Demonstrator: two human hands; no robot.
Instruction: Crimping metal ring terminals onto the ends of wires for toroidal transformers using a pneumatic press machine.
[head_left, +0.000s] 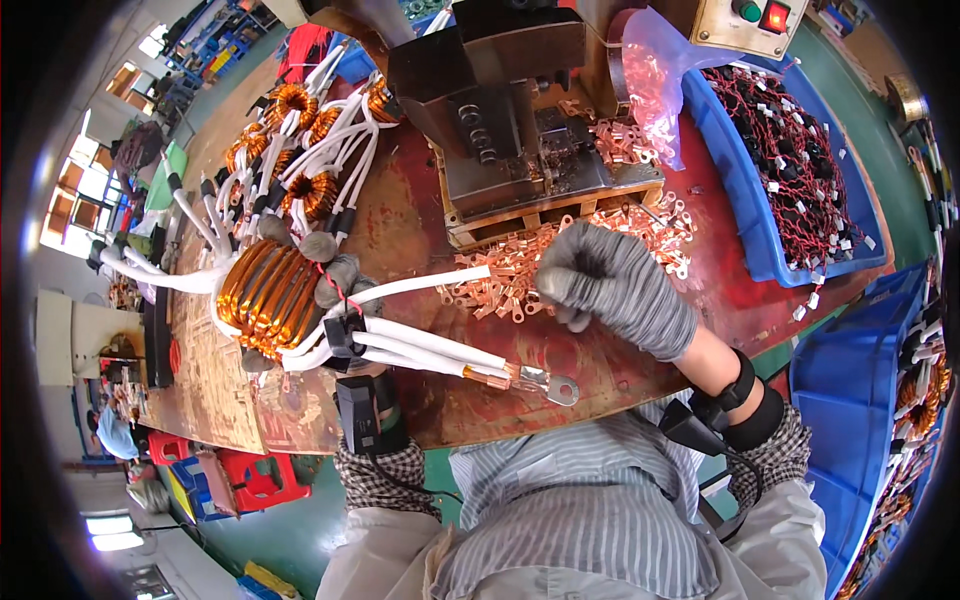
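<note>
My left hand [340, 275], in a grey glove, grips a large copper-wound toroidal coil [262, 298] above the table's front left part. White-sleeved leads [430, 345] stick out from the coil to the right, and others run off to the left. At the end of the lower leads, bare copper strands sit in a silvery ring terminal [562, 390]. A higher lead [430, 285] ends near the pile of copper ring terminals [500, 290]. Beside that pile is my gloved right hand [615, 285], its fingers curled together. Whatever they hold, if anything, is hidden.
A dark press [500, 120] stands at the back on a wooden pallet. More coils with white leads [305, 195] lie at the back left. At right are a blue bin [745, 235] of red-black wires and a control box [748, 25]. A large blue crate [850, 400] stands beside the table.
</note>
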